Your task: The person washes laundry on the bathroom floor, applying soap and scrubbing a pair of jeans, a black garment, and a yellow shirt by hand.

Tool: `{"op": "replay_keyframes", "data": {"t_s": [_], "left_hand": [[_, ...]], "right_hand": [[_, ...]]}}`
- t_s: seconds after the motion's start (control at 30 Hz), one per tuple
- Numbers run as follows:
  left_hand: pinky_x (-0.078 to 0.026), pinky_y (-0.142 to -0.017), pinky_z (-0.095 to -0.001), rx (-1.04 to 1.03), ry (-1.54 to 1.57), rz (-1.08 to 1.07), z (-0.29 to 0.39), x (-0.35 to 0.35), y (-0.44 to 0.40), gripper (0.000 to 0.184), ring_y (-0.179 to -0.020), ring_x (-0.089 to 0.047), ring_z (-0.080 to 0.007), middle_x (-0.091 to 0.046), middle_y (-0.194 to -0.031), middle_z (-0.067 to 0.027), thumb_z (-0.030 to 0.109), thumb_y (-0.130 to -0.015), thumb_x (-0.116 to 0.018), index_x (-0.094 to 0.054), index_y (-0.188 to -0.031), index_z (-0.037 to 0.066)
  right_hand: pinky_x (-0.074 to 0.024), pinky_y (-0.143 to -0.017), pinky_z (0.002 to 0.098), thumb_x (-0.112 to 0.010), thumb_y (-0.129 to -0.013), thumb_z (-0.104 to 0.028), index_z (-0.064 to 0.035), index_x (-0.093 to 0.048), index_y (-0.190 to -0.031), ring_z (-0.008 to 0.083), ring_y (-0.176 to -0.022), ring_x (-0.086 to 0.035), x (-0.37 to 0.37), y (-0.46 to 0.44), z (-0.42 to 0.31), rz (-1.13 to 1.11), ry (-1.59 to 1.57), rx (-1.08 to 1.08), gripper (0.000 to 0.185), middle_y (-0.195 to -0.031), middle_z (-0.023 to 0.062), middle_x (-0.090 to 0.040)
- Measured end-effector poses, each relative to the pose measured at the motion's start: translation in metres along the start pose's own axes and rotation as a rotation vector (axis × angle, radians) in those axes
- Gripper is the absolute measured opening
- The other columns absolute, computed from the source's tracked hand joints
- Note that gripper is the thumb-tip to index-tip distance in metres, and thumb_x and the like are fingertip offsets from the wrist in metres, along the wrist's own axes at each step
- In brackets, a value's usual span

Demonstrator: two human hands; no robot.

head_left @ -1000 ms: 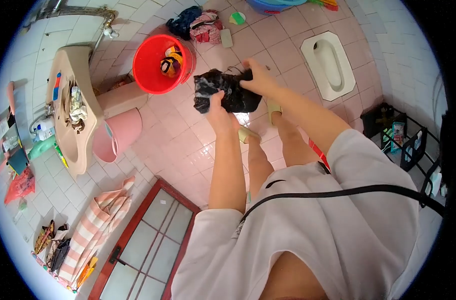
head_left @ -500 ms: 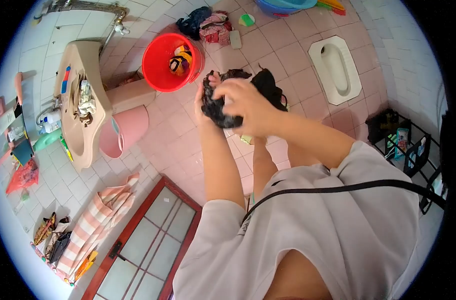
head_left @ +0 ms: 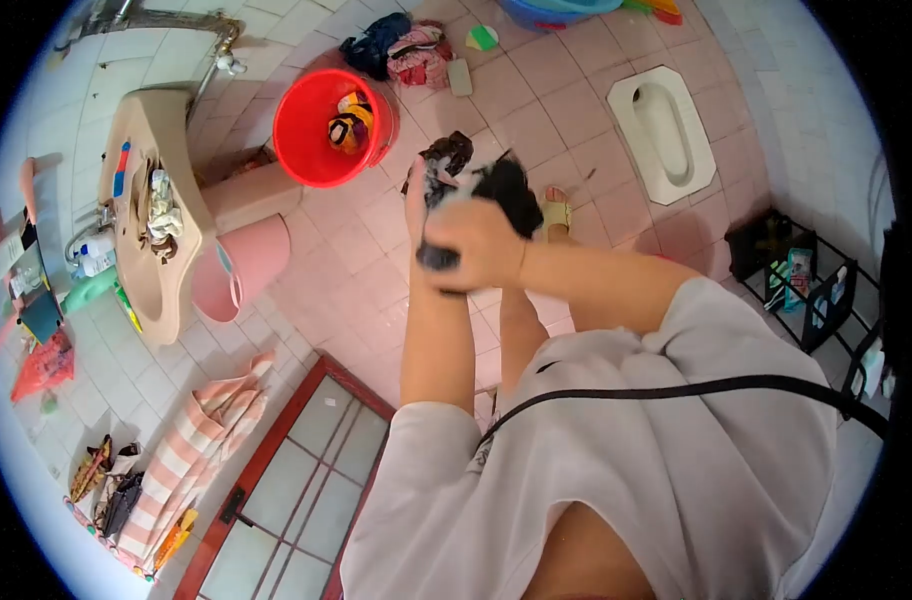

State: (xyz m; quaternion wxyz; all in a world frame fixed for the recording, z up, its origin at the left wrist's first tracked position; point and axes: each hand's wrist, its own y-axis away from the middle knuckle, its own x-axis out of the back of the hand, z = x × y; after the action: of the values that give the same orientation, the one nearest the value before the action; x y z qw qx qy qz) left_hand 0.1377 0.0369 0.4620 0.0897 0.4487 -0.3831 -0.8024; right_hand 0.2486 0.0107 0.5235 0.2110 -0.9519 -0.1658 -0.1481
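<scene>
A black cloth, wet and streaked with white suds, is bunched between my two hands. My right hand is closed over it from above, somewhat blurred by motion. My left hand lies under the cloth and is mostly hidden, with foam around its fingers. Just beyond the hands shows more dark fabric, and a brown-black crumpled piece sits to its left. Whether these pieces touch the held cloth I cannot tell.
A red bucket with yellow and dark cloth inside stands ahead left. Near it lie crumpled clothes and a brush. A sink, a pink bin, a squat toilet and a black rack surround me.
My right hand has moved down and closed over the cloth; before, its fingers were raised and curved. My left hand is now more covered, and the view has shifted slightly.
</scene>
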Motion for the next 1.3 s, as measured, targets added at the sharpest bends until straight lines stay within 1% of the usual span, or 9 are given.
{"op": "replay_keyframes", "data": {"t_s": [0.2, 0.43, 0.53, 0.73, 0.93, 1.03, 1.13, 1.2, 1.3], "left_hand": [[-0.047, -0.087, -0.0418, -0.206, 0.147, 0.091, -0.018, -0.027, 0.015, 0.029, -0.097, -0.059, -0.0256, -0.06, -0.106, -0.0112, 0.027, -0.093, -0.046, -0.054, -0.108, 0.004], [-0.049, -0.079, -0.0364, 0.047, 0.221, -0.311, 0.003, -0.007, 0.007, 0.034, -0.083, -0.06, -0.0212, -0.063, -0.09, -0.0082, 0.034, -0.092, -0.046, -0.058, -0.097, 0.003], [-0.05, -0.078, -0.0338, -0.19, 0.123, 0.092, -0.015, -0.017, 0.014, 0.019, -0.084, -0.06, -0.0188, -0.062, -0.09, -0.0066, 0.022, -0.09, -0.049, -0.057, -0.093, 0.005], [-0.05, -0.077, -0.0375, 0.077, 0.187, -0.331, -0.001, 0.002, 0.011, 0.033, -0.08, -0.06, -0.023, -0.063, -0.085, -0.0088, 0.035, -0.092, -0.042, -0.058, -0.089, 0.006], [-0.048, -0.084, -0.0356, -0.223, 0.172, 0.038, -0.017, -0.03, 0.025, 0.023, -0.091, -0.06, -0.021, -0.063, -0.092, -0.0078, 0.024, -0.089, -0.047, -0.058, -0.094, 0.005], [-0.046, -0.087, -0.035, -0.293, 0.169, 0.046, -0.016, -0.044, 0.038, 0.024, -0.095, -0.058, -0.0202, -0.061, -0.099, -0.0071, 0.024, -0.09, -0.048, -0.056, -0.101, 0.004], [-0.043, -0.091, -0.0344, -0.497, 0.005, 0.013, -0.017, -0.044, 0.039, 0.031, -0.101, -0.056, -0.0199, -0.058, -0.107, -0.0065, 0.028, -0.092, -0.046, -0.052, -0.11, 0.003], [-0.039, -0.098, -0.0396, -0.517, -0.045, 0.106, -0.02, -0.041, 0.033, 0.043, -0.113, -0.05, -0.0244, -0.053, -0.119, -0.0092, 0.035, -0.094, -0.039, -0.045, -0.122, 0.004], [-0.04, -0.097, -0.0382, -0.403, 0.124, -0.043, -0.007, -0.038, 0.031, 0.048, -0.112, -0.05, -0.0241, -0.053, -0.12, -0.013, 0.035, -0.093, -0.044, -0.043, -0.123, -0.003]], "right_hand": [[-0.0452, -0.057, 0.04, -0.07, -0.066, -0.034, -0.0064, -0.054, -0.072, 0.0358, -0.068, -0.057, 0.007, -0.03, 0.067, 0.241, 0.076, -0.573, 0.033, -0.071, 0.0164, -0.057], [-0.0488, -0.066, 0.0379, -0.072, -0.061, -0.025, -0.0086, -0.054, -0.063, 0.0307, -0.064, -0.058, -0.006, -0.004, 0.003, 0.203, 0.052, 0.028, 0.025, -0.063, 0.0114, -0.053], [-0.0488, -0.061, 0.0363, -0.072, -0.064, -0.029, -0.0072, -0.056, -0.07, 0.0325, -0.06, -0.057, 0.004, -0.018, 0.055, 0.294, 0.177, -0.47, 0.028, -0.063, 0.0135, -0.054], [-0.0427, -0.055, 0.0382, -0.071, -0.066, -0.027, -0.0062, -0.046, -0.062, 0.0318, -0.057, -0.052, -0.001, -0.003, 0.004, 0.223, 0.053, -0.066, 0.033, -0.06, 0.014, -0.047], [-0.0476, -0.069, 0.0365, -0.069, -0.07, -0.03, -0.0042, -0.058, -0.087, 0.034, -0.076, -0.059, 0.012, -0.01, 0.084, 0.16, 0.088, -0.669, 0.033, -0.079, 0.0169, -0.061], [-0.0474, -0.075, 0.0389, -0.064, -0.073, -0.03, -0.0052, -0.06, -0.097, 0.0353, -0.086, -0.06, 0.004, 0.0, 0.11, 0.142, 0.2, -0.418, 0.035, -0.09, 0.0172, -0.064], [-0.0469, -0.077, 0.0379, -0.06, -0.078, -0.041, -0.005, -0.057, -0.111, 0.0325, -0.088, -0.062, 0.013, -0.007, 0.078, 0.018, -0.446, -0.494, 0.049, -0.094, 0.0153, -0.065], [-0.0485, -0.071, 0.0376, -0.06, -0.076, -0.046, -0.0046, -0.056, -0.111, 0.0308, -0.081, -0.064, 0.007, -0.006, 0.06, -0.238, -0.106, -0.726, 0.055, -0.089, 0.0154, -0.066], [-0.0495, -0.064, 0.0375, -0.067, -0.067, -0.043, -0.0029, -0.061, -0.092, 0.0341, -0.072, -0.063, 0.004, -0.005, 0.054, -0.166, 0.066, -0.483, 0.048, -0.078, 0.0159, -0.065]]}}
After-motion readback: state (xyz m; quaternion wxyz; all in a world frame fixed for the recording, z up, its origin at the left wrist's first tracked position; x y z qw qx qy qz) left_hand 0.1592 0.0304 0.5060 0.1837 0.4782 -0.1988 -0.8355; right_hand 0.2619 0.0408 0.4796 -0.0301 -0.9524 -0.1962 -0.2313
